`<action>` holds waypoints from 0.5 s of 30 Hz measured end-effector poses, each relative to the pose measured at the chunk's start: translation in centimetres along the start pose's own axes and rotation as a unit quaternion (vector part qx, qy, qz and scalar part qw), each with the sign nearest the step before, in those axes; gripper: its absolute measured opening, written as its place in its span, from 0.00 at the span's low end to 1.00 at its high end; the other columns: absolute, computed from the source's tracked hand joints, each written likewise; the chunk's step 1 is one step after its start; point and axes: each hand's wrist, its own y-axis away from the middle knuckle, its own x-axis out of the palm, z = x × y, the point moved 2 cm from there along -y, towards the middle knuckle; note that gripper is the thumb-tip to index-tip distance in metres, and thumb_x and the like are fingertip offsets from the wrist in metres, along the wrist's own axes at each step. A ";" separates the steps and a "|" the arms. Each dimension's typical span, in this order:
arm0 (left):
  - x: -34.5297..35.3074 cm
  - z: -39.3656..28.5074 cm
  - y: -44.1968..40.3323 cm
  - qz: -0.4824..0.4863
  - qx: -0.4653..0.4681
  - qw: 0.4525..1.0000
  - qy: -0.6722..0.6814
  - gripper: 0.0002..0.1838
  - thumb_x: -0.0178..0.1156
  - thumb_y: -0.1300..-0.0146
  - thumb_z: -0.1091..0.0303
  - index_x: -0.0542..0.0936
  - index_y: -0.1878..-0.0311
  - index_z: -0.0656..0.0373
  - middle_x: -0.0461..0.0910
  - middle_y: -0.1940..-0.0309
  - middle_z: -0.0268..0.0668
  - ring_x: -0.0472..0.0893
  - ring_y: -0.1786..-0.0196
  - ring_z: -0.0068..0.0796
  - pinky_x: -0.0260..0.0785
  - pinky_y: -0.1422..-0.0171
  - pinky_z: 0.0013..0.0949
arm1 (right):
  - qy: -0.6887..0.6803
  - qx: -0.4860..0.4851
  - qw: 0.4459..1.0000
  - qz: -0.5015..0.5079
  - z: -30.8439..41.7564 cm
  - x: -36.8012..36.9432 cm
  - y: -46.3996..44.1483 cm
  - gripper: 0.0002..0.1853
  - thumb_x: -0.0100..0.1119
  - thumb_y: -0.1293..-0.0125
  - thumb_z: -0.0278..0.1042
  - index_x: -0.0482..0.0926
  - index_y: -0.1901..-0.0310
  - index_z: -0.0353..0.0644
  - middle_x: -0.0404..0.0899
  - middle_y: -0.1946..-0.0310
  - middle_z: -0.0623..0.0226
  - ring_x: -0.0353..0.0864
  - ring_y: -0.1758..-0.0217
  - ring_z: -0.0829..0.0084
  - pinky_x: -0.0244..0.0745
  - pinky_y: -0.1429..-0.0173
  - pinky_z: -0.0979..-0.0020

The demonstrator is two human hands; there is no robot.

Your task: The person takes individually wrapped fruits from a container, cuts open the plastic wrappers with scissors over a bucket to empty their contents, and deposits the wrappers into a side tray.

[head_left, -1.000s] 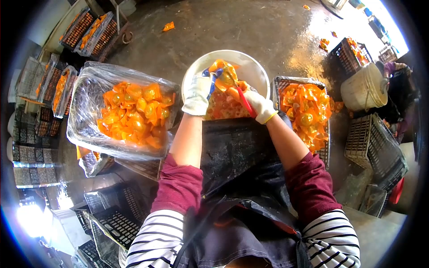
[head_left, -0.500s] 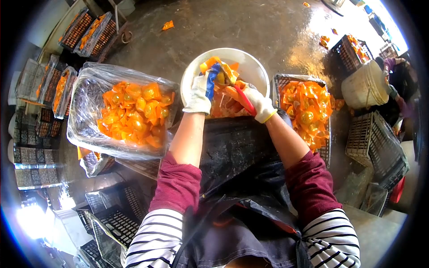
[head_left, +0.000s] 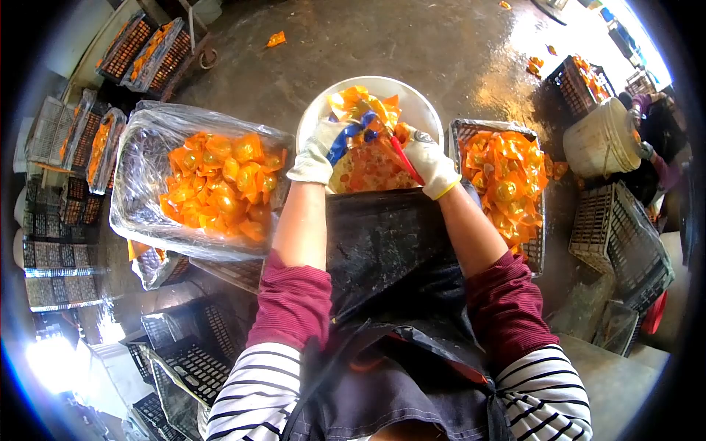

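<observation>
Currently on view from where I stand: one orange-film bundle, held above the far half of the white bucket; whether it is one packet or several, I cannot tell.

Left hand, gloved white and blue: fingers curled tight about the bundle. Right hand, gloved white: closed round one red-handled tool, its working end lost among film and fingers.

Handling, in my judgement: pinch the film taut, keep the tool angled clear of the left fingertips, and work inside the bucket's rim to catch loose bits.

Count:
- Flanking crates, two: a plastic-lined crate, orange packets heaped toward its right edge; a narrower crate, packets piled up to its far edge. Both heaps overlap too much to number.
- Buckets, two plainly seen; the second bucket stands beside a co-worker's gloved hand.
- Orange scraps on the floor: at least four.
</observation>
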 end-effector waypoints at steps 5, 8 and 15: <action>-0.2 -1.1 0.1 0.004 0.004 1.000 -0.008 0.21 0.65 0.40 0.69 0.75 0.44 0.61 0.80 0.51 0.36 0.78 0.49 0.27 0.70 0.41 0.29 | -0.103 0.013 0.993 0.058 0.4 0.3 0.2 0.15 0.57 0.33 0.34 0.78 0.48 0.35 0.82 0.60 0.63 0.79 0.61 0.77 0.74 0.58 0.77; 0.2 -3.8 0.6 0.026 -0.058 0.937 0.343 0.19 0.63 0.36 0.61 0.77 0.45 0.60 0.80 0.51 0.35 0.79 0.48 0.27 0.70 0.43 0.30 | -0.267 0.044 0.951 0.149 3.4 -0.5 2.0 0.19 0.52 0.30 0.41 0.75 0.46 0.34 0.82 0.63 0.61 0.81 0.66 0.75 0.74 0.64 0.79; -0.6 -0.4 -1.3 -0.005 -0.100 0.882 0.460 0.17 0.57 0.33 0.58 0.78 0.51 0.63 0.82 0.56 0.37 0.82 0.53 0.28 0.75 0.47 0.30 | -0.306 -0.062 0.914 0.261 7.2 -0.9 3.8 0.17 0.47 0.28 0.39 0.76 0.47 0.36 0.82 0.69 0.64 0.81 0.69 0.78 0.70 0.73 0.80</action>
